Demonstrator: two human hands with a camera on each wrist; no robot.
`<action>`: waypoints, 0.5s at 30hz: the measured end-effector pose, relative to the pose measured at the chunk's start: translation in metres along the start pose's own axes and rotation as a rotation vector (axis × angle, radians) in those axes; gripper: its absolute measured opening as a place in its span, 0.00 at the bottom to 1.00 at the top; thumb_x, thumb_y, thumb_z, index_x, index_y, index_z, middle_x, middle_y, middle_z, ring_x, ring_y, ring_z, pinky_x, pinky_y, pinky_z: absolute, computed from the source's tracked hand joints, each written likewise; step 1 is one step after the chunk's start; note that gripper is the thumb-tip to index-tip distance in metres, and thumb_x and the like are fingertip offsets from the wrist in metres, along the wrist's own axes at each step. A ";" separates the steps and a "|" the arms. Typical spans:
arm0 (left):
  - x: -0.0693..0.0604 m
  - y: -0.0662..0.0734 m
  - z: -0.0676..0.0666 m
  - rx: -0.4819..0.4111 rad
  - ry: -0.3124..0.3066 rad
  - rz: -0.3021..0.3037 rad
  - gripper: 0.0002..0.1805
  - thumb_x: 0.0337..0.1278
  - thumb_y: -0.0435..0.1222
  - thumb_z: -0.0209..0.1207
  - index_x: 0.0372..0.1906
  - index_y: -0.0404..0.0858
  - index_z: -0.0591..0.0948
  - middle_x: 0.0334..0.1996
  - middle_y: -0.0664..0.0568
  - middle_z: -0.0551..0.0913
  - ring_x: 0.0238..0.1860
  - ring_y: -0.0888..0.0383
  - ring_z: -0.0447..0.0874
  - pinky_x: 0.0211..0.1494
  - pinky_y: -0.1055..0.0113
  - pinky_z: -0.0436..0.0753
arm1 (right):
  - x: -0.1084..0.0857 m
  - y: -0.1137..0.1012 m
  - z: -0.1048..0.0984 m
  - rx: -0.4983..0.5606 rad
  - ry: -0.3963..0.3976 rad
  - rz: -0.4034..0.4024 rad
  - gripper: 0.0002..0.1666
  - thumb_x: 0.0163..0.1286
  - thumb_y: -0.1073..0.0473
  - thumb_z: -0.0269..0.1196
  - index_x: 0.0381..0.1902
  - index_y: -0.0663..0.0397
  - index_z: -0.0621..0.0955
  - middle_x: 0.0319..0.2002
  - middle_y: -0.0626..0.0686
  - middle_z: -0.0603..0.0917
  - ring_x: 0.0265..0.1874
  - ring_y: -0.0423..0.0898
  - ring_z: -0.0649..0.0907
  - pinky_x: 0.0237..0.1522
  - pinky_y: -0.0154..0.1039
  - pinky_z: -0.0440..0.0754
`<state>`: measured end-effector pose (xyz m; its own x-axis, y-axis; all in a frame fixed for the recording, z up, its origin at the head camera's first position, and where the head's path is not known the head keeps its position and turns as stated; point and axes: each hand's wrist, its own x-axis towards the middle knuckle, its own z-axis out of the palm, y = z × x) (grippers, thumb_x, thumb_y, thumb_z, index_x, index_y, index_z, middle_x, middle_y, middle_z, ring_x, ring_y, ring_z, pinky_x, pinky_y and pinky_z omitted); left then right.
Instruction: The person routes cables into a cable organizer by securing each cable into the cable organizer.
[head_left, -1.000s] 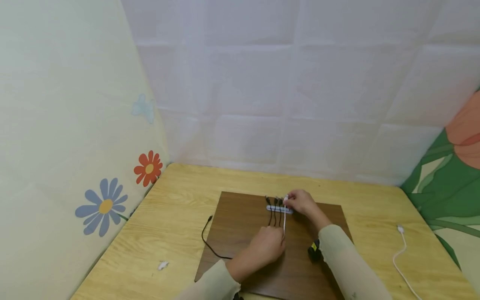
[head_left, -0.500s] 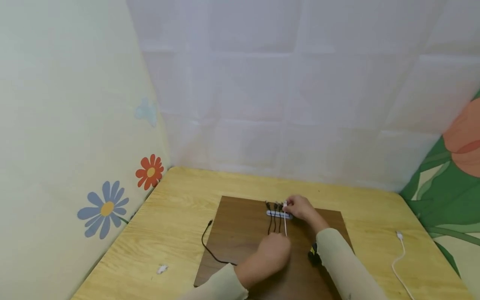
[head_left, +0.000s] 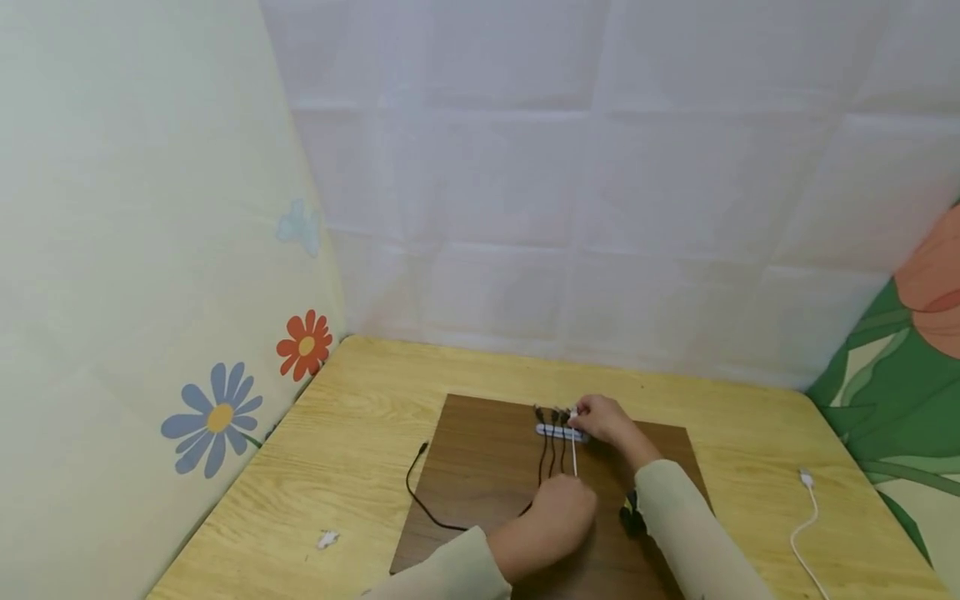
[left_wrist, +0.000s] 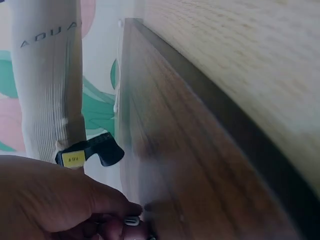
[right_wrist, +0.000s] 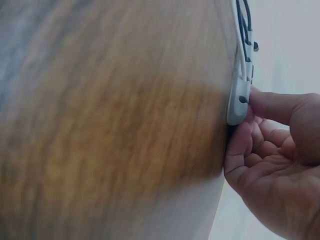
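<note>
A pale cable holder (head_left: 551, 431) lies near the far edge of the brown wooden board (head_left: 465, 467). Several black cables (head_left: 543, 458) run through it, with a white cable (head_left: 574, 454) at its right end. At that end my right hand (head_left: 603, 421) pinches the white cable's plug. In the right wrist view, its thumb and fingertips are close against the holder (right_wrist: 239, 102). Nearer to me, my left hand (head_left: 551, 518) is curled round the lower part of the white cable. A small metallic end (left_wrist: 132, 220) shows between its fingertips in the left wrist view.
One black cable end (head_left: 417, 467) curves off the board's left side. A small white piece (head_left: 327, 539) lies on the yellow table (head_left: 360, 450) at left. Another white cable (head_left: 806, 521) lies at right. My right wrist wears a black strap (left_wrist: 105, 147).
My left hand has slid a little to the right and toward me, below the holder. The right hand keeps its place at the holder's right end. The head view has shifted slightly.
</note>
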<state>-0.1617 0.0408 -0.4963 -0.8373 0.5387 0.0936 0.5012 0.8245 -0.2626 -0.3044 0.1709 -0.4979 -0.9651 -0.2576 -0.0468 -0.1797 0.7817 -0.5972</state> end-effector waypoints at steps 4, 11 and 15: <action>0.005 0.006 -0.002 0.024 -0.036 -0.001 0.08 0.62 0.43 0.63 0.28 0.56 0.87 0.30 0.66 0.85 0.31 0.67 0.80 0.33 0.73 0.80 | 0.001 -0.001 -0.002 0.004 -0.019 0.020 0.16 0.68 0.60 0.66 0.23 0.54 0.73 0.22 0.49 0.71 0.24 0.45 0.70 0.28 0.38 0.66; 0.006 0.009 -0.009 -0.026 -0.125 -0.027 0.08 0.64 0.42 0.61 0.33 0.58 0.89 0.35 0.66 0.86 0.37 0.66 0.82 0.35 0.70 0.83 | 0.001 -0.005 -0.004 -0.018 -0.036 0.072 0.14 0.66 0.58 0.68 0.26 0.57 0.76 0.25 0.51 0.74 0.25 0.46 0.72 0.28 0.38 0.68; 0.007 0.010 -0.009 -0.041 -0.137 -0.051 0.07 0.64 0.43 0.62 0.33 0.58 0.89 0.36 0.66 0.87 0.37 0.65 0.82 0.34 0.69 0.83 | 0.001 -0.010 -0.003 -0.042 -0.048 0.119 0.15 0.65 0.59 0.68 0.23 0.57 0.75 0.23 0.50 0.73 0.24 0.45 0.71 0.28 0.37 0.68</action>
<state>-0.1604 0.0546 -0.4896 -0.8826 0.4695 -0.0269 0.4632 0.8582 -0.2211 -0.3046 0.1649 -0.4894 -0.9700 -0.1875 -0.1546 -0.0729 0.8312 -0.5511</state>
